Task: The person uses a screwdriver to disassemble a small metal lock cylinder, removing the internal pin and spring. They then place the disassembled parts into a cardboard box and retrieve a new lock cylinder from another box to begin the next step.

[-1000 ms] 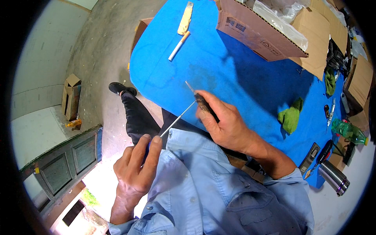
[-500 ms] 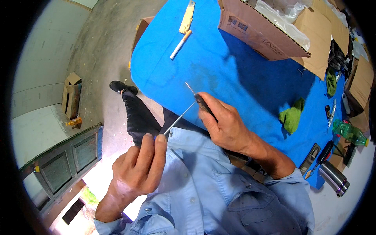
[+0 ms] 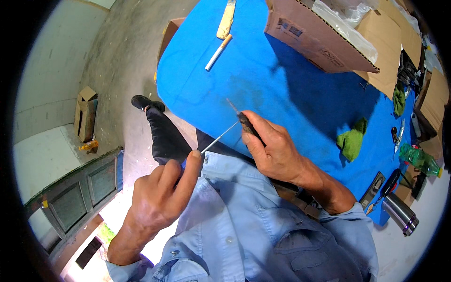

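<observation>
My left hand (image 3: 162,195) is closed on a slim metal rod (image 3: 213,143), pinched between thumb and forefinger. A bit of blue shows at its hidden end, inside the fingers. The rod slants up to the right, and its thin tip reaches the dark handle of the tool in my right hand (image 3: 277,150). That dark-handled tool (image 3: 245,123) has a narrow metal blade pointing up and left; my right fingers are wrapped round the handle. Both hands are above my lap, at the near edge of the blue-covered table (image 3: 197,89). Whether the tip touches the handle I cannot tell.
A cigarette (image 3: 218,53) lies by a yellowish wrapped tool (image 3: 226,21) at the far side. An open cardboard box (image 3: 314,42) stands far right. Rightward lie a green cloth (image 3: 351,141), a green plastic bottle (image 3: 420,160) and a steel flask (image 3: 400,214).
My left hand has shifted slightly left, with its fingers re-curled and the pinch moved on the rod. My right hand has moved slightly right, still holding the dark-handled tool.
</observation>
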`<state>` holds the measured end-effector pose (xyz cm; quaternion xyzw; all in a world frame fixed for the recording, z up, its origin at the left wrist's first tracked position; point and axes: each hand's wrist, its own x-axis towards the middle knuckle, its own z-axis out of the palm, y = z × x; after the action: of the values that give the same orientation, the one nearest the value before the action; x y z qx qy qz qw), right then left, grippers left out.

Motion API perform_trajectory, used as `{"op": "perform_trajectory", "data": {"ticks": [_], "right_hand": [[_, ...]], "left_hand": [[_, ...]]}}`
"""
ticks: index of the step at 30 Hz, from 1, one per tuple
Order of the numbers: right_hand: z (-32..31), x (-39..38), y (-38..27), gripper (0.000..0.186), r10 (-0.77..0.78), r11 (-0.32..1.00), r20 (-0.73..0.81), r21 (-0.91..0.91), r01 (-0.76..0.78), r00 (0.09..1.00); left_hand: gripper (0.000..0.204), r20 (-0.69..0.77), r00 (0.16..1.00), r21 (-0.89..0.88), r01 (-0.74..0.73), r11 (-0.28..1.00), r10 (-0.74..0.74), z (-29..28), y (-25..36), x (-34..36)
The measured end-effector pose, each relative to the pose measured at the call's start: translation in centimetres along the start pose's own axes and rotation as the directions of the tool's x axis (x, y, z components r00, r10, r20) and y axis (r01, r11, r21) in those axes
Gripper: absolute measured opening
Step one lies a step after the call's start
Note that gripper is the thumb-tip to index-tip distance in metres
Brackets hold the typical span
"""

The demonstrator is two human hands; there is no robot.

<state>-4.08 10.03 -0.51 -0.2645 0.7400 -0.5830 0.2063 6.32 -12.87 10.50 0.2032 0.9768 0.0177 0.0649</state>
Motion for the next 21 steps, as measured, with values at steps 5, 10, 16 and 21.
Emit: {"op": "perform_trajectory", "data": {"ticks": [5,10,16,21], "right_hand": [[-0.2,0.0,-0.3,0.032,-0.013,1.0,0.03,-0.008,0.014,0.999],[0.2,-0.2,0.3,0.035,-0.137,0.99,0.005,-0.04,0.138,0.99],[0.2,-0.3,0.2,0.037,0.005,1.0,-0.015,0.003,-0.005,1.0],[0.2,-0.4,0.5,0.037,0.007,1.0,-0.038,0.019,-0.007,0.999]], "left_hand": [[0.033,0.309,0.859,-0.793,0.47,0.388,-0.409,0.4,-0.6,0.4],[0.031,0.666,0.718,-0.714,0.534,-0.453,-0.202,2.1,-2.6,-0.6],[0.028,0.553,0.727,-0.833,0.501,-0.236,-0.408,1.3,-0.9,0.1],[0.029,0.22,0.791,-0.845,0.447,0.294,-0.571,1.0,0.5,0.1]]}}
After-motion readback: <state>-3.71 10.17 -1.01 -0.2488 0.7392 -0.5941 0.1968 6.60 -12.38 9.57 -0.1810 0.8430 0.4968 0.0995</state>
